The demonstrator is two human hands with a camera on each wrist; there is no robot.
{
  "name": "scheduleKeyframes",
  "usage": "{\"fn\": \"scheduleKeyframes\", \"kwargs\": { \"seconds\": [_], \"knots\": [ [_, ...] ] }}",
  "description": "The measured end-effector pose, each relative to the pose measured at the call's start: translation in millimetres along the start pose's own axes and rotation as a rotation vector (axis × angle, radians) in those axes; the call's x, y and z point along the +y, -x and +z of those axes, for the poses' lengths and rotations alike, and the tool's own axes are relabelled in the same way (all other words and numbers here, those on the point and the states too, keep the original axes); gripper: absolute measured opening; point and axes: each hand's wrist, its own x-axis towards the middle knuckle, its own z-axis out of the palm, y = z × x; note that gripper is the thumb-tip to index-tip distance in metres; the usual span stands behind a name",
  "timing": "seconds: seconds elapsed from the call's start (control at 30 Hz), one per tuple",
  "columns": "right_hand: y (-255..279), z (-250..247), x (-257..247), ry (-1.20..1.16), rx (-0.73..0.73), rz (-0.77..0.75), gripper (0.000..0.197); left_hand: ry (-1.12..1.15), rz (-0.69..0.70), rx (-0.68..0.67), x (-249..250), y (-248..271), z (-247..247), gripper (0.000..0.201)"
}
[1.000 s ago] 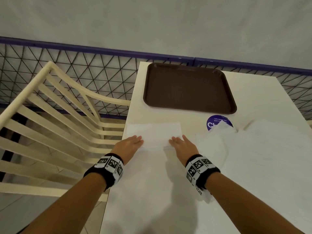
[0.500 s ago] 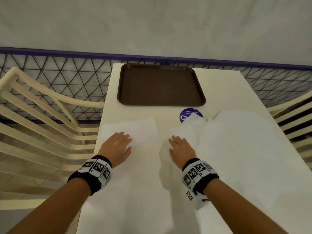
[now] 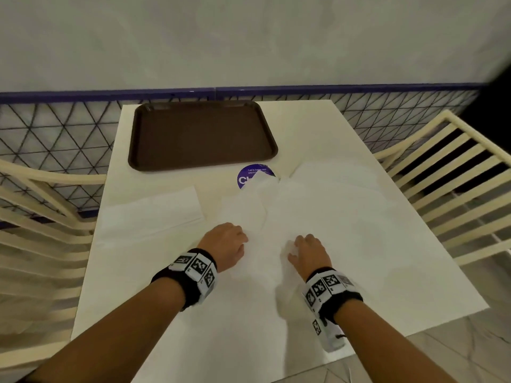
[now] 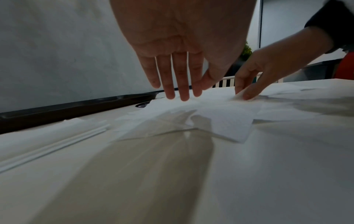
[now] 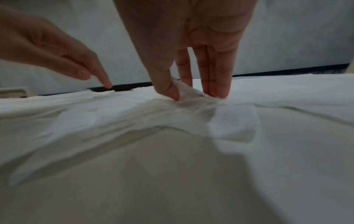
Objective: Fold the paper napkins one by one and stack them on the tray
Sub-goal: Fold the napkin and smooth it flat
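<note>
In the lower middle of the head view the right hand (image 3: pixel 309 251) sits on the near edge of a loose napkin (image 3: pixel 246 208), and the right wrist view shows its thumb and fingers (image 5: pixel 214 84) drawn together with a raised pucker of the white paper pinched between them. The left hand (image 3: pixel 225 246) is just to the left of it, at the napkin's near left corner; in the left wrist view its fingers (image 4: pixel 182 84) point down straight and close together above the sheet, gripping nothing, and whether the tips touch the paper cannot be told. That napkin lies at the left fringe of a spread of unfolded napkins (image 3: pixel 345 217) covering the right half of the white table (image 3: pixel 166 313). A folded napkin (image 3: pixel 150 214) lies flat at centre left, apart from both hands and short of the tray. The brown tray (image 3: pixel 203 135) stands at the upper middle of the frame by the table's far edge, with nothing in it. A round purple sticker (image 3: pixel 249 176) shows just below the tray, partly covered by napkin paper. Cream slatted chairs (image 3: pixel 453 172) flank the table at left and right.
</note>
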Motion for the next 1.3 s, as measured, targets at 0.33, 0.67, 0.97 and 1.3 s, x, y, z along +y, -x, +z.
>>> {"fn": "scheduleKeyframes", "kwargs": {
  "seconds": [0.33,0.67,0.97,1.3],
  "knots": [
    [-5,-5,30,-0.073,-0.042,-0.116,0.037,-0.030,-0.115,-0.114,34,-37,-12,0.042],
    [10,-25,11,-0.043,0.511,-0.614,0.014,-0.010,0.022,-0.154,36,-66,-35,0.057],
    [30,-3,-19,-0.020,0.047,-0.603,0.043,0.120,-0.248,-0.211,17,17,-26,0.032],
    [43,42,-78,-0.098,-0.225,-0.842,0.034,0.153,-0.545,-0.234,27,152,-12,0.032]
  ]
}}
